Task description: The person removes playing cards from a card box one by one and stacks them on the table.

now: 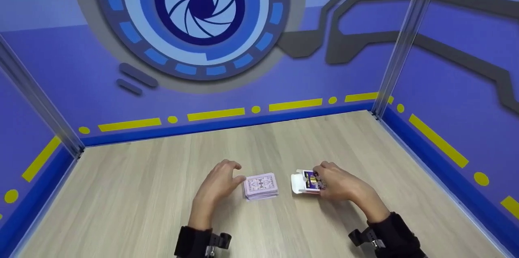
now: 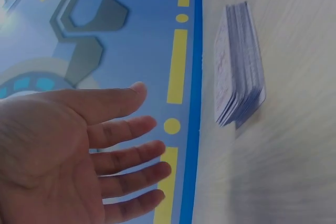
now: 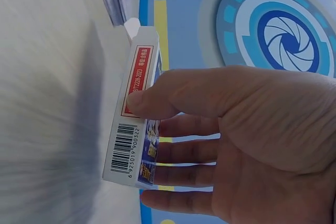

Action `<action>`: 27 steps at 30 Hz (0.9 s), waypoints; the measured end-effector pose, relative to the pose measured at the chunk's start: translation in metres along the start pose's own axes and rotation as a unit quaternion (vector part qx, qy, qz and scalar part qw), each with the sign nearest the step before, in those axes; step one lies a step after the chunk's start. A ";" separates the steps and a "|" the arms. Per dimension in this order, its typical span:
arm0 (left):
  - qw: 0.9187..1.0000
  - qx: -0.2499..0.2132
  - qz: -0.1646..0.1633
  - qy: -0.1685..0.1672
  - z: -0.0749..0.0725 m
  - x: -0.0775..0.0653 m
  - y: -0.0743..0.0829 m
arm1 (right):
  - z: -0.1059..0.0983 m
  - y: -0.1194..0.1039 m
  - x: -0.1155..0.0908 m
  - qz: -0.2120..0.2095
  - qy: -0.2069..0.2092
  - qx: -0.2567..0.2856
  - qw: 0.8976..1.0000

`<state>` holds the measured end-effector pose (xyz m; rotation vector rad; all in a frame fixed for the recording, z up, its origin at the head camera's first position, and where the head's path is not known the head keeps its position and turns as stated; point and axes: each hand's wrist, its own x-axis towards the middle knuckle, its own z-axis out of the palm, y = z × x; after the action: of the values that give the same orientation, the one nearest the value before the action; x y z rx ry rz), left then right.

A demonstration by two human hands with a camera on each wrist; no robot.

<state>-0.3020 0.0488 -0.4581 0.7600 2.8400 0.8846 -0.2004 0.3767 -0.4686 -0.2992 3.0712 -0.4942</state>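
A deck of playing cards (image 1: pixel 261 184) with a patterned pale back lies stacked on the table, its lower edge slightly uneven. Just left of it hovers my left hand (image 1: pixel 219 183), fingers extended and apart from the cards; the left wrist view shows the bare palm (image 2: pixel 52 150) beside the deck (image 2: pixel 239 66). On the right, my right hand (image 1: pixel 338 181) grips a card box (image 3: pixel 131 114) between thumb and fingers. The box's white flap (image 1: pixel 298 183) stands open toward the deck. A barcode and a red label show on its narrow side.
The wooden table (image 1: pixel 162 177) is bounded by blue printed panels (image 1: pixel 227 83) at the back and both sides. Clear corner posts (image 1: pixel 395 59) join the panels. Black straps (image 1: pixel 192 241) with small cameras sit on both wrists.
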 end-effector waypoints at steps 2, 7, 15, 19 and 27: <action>1.000 -0.002 -0.016 -0.009 -0.003 0.000 -0.002 | 0.002 0.001 0.001 0.008 -0.009 0.001 1.000; 0.998 -0.004 -0.053 -0.030 -0.010 0.000 -0.007 | 0.007 0.002 0.003 0.023 -0.024 0.004 0.999; 0.997 -0.003 -0.072 -0.040 -0.009 -0.004 -0.007 | 0.014 0.000 0.008 0.015 -0.033 -0.010 0.999; 0.995 -0.004 -0.087 -0.043 -0.009 -0.006 -0.007 | 0.017 -0.001 0.010 0.013 -0.031 -0.010 0.999; 0.996 0.002 -0.080 -0.028 -0.014 -0.004 -0.007 | 0.015 -0.003 0.013 0.022 -0.038 0.012 0.999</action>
<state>-0.3045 0.0346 -0.4501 0.5398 2.8057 0.8220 -0.2118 0.3673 -0.4814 -0.2439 2.9889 -0.5049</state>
